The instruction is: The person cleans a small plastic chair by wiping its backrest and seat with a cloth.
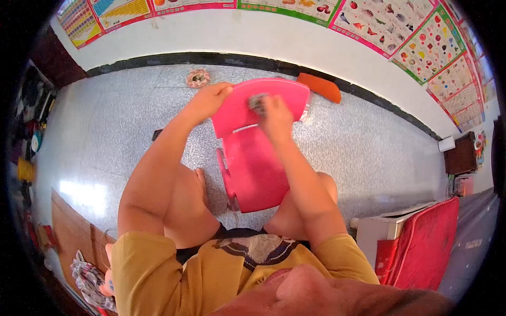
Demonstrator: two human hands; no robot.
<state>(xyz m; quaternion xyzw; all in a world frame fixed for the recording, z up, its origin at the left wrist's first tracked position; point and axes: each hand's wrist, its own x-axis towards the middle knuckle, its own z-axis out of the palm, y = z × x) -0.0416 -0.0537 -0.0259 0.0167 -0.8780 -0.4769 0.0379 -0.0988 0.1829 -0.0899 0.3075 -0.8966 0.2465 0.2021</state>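
A pink plastic child's chair (254,168) stands between my bent knees, its backrest away from me. My left hand (213,99) grips the left edge of the backrest, thumb on its near face. My right hand (278,116), slightly smeared by motion, presses a crumpled grey-brown cloth (257,104) against the middle of the backrest. The cloth is partly hidden by my fingers, and I cannot make out its exact kind.
A round, coiled pinkish object (198,78) lies on the speckled floor (369,147) by the wall. Behind the chair is an orange piece (320,87). A red padded item (427,245) leans at the right, and a patterned cloth (90,279) lies at lower left.
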